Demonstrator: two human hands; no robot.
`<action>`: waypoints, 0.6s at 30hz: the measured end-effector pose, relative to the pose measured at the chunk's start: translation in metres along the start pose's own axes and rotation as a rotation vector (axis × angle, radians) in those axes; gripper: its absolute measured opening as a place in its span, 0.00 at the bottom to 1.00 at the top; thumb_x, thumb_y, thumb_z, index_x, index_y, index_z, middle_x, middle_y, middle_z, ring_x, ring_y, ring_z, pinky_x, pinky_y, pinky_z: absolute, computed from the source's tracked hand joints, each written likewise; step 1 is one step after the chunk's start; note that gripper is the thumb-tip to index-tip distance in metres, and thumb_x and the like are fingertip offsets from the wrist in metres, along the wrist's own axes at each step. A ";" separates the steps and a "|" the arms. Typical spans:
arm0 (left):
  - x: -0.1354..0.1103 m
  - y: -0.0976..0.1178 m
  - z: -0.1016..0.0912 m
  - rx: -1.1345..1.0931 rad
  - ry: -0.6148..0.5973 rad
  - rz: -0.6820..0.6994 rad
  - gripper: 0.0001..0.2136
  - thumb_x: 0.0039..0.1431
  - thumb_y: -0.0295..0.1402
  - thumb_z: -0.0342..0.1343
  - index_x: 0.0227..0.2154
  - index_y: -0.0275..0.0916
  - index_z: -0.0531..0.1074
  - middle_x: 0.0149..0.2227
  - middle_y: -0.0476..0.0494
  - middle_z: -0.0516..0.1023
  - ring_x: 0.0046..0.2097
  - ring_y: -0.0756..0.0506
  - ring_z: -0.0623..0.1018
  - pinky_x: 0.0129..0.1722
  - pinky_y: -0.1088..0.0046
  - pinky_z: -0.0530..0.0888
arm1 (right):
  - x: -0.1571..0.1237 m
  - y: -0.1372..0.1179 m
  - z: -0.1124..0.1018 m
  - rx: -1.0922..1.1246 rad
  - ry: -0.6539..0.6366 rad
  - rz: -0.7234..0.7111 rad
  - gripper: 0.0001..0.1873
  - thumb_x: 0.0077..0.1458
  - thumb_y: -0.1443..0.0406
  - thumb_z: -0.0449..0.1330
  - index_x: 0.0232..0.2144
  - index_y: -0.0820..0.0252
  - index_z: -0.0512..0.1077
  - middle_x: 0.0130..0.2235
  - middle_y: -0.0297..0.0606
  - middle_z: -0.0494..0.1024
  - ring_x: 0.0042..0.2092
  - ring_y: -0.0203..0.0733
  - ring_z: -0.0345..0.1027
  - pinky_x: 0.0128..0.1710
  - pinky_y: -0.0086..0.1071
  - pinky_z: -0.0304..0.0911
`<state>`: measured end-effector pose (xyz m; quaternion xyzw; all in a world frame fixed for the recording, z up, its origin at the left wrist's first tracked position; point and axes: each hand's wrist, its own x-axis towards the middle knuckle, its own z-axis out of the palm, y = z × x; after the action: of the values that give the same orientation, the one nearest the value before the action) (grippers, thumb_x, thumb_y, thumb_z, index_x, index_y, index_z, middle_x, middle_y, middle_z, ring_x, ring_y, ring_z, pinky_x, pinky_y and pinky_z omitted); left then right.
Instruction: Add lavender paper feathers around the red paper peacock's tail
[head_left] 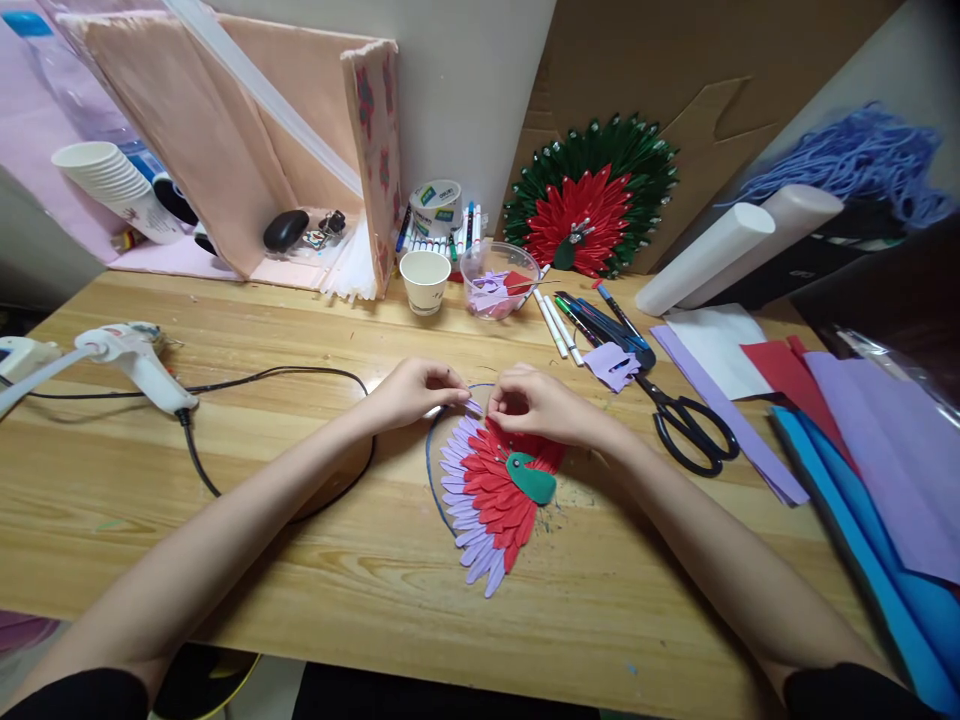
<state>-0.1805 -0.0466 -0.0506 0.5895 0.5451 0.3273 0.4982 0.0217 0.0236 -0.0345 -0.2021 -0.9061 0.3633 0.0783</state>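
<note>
A paper peacock fan (491, 490) lies on the wooden table (300, 560), with red petals inside, lilac petals round the rim and a green bird body in the middle. My left hand (416, 390) pinches a small lilac petal (473, 406) at the fan's top edge. Just right of it, my right hand (536, 405) rests on the red petals with its fingers curled together and pressing down near that same petal.
A white glue gun (139, 362) with a black cord lies at the left. Black scissors (686, 425), markers (592, 320), a paper cup (424, 280) and a clear bowl of petals (499, 280) sit behind. Coloured paper sheets (862, 440) spread at the right. A finished green-red fan (592, 200) leans on the wall.
</note>
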 end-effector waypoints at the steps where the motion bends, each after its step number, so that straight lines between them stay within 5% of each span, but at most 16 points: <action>1: 0.001 0.000 0.000 0.012 -0.023 -0.003 0.11 0.49 0.36 0.57 0.30 0.31 0.75 0.31 0.40 0.79 0.33 0.48 0.76 0.35 0.72 0.71 | -0.001 0.002 0.000 0.023 -0.005 0.001 0.02 0.48 0.69 0.57 0.25 0.63 0.70 0.27 0.36 0.70 0.32 0.37 0.61 0.32 0.29 0.57; 18: 0.017 0.000 -0.007 0.201 -0.212 0.118 0.10 0.51 0.34 0.56 0.31 0.32 0.76 0.30 0.42 0.79 0.30 0.50 0.74 0.31 0.77 0.68 | 0.000 0.007 0.002 0.216 -0.055 0.066 0.03 0.48 0.69 0.56 0.26 0.63 0.70 0.28 0.36 0.70 0.31 0.34 0.63 0.32 0.29 0.60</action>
<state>-0.1838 -0.0283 -0.0517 0.6987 0.4839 0.2357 0.4712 0.0236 0.0273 -0.0408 -0.2121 -0.8563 0.4668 0.0628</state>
